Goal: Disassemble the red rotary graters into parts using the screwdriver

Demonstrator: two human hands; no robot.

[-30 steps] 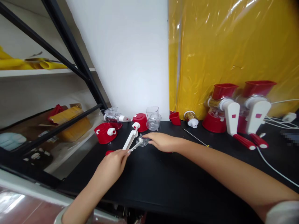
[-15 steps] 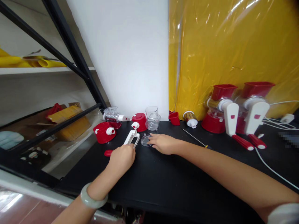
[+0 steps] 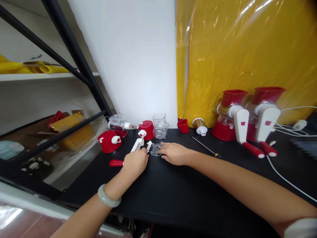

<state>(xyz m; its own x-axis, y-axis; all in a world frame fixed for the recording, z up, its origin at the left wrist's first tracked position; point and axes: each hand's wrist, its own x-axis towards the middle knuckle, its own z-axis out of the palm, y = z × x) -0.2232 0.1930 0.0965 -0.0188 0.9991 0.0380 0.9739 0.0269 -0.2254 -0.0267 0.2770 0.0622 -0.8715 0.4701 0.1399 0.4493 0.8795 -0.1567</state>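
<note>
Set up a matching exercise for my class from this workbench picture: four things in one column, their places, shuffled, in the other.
1 left hand
2 right hand
3 screwdriver
4 bracelet

A at the clear disc
B on the left wrist
C at the white crank arm
D lying on the black table, right of both hands

Pairs: 1-C; 2-A; 3-D; 4-B

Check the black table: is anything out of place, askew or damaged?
Nothing looks damaged or spilled. One grinder lies in loose parts by the hands: the red base tipped on its side, the white crank flat at the left hand, a clear disc at the right hand. Two assembled grinders stand upright at right.
</note>
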